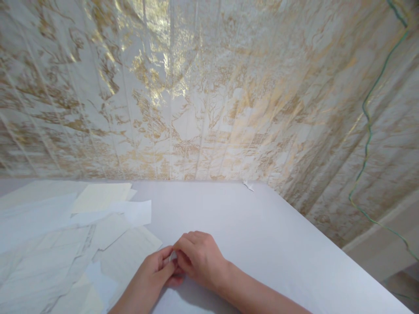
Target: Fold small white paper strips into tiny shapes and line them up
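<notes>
Hands: left hand (152, 274) and right hand (200, 257) meet at the fingertips, both pinching a small white piece (173, 256), mostly hidden.
Small white piece: just right of the paper pile (72, 244), over the table (281, 248).
White scrap: lying well right of the paper pile (248, 186).
Progress: handling seems under way; the small white piece is not yet released, its finished form unclear.

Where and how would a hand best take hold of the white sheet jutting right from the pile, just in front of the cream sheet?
The white sheet is probably best pinched at its right edge, coming from the right across the tabletop. That end juts past the other papers as a thin, straight-edged flap, while its left part lies among them.
</notes>
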Demonstrator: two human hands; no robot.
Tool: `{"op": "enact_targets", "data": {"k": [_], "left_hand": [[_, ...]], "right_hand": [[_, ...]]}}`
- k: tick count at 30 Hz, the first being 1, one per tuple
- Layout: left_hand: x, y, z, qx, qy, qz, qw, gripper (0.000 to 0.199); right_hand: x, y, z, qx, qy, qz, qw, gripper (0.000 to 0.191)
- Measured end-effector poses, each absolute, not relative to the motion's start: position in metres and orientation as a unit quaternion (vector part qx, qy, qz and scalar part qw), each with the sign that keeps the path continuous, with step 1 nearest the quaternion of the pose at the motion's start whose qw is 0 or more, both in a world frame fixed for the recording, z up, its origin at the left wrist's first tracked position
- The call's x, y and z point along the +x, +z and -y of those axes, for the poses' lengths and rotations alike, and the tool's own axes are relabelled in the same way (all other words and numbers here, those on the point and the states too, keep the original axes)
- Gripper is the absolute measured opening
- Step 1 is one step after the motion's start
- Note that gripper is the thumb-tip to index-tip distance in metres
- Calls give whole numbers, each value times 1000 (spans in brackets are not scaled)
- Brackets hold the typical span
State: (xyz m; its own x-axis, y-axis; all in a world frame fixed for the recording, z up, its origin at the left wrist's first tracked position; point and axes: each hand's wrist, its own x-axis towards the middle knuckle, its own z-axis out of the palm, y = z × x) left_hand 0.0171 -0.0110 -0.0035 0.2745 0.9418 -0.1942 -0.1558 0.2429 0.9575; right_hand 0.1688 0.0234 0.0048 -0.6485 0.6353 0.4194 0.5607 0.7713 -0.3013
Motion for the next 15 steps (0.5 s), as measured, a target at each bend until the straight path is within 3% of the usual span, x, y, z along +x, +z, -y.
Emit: {"op": "enact_targets", "data": {"k": [4, 9, 15], "left_hand": [[14, -3, 9, 450, 408, -434, 665, 29], [12, -6, 6, 445, 419, -425, 667, 36], [12, -9, 6, 449, 424, -416, 667, 49]], "right_hand": [[173, 9, -22, -314, 186, 879, 306, 22], [175, 17, -21, -314, 325, 816, 360, 16], [172, 13, -21, -335, 369, 771, 396, 22]]}}
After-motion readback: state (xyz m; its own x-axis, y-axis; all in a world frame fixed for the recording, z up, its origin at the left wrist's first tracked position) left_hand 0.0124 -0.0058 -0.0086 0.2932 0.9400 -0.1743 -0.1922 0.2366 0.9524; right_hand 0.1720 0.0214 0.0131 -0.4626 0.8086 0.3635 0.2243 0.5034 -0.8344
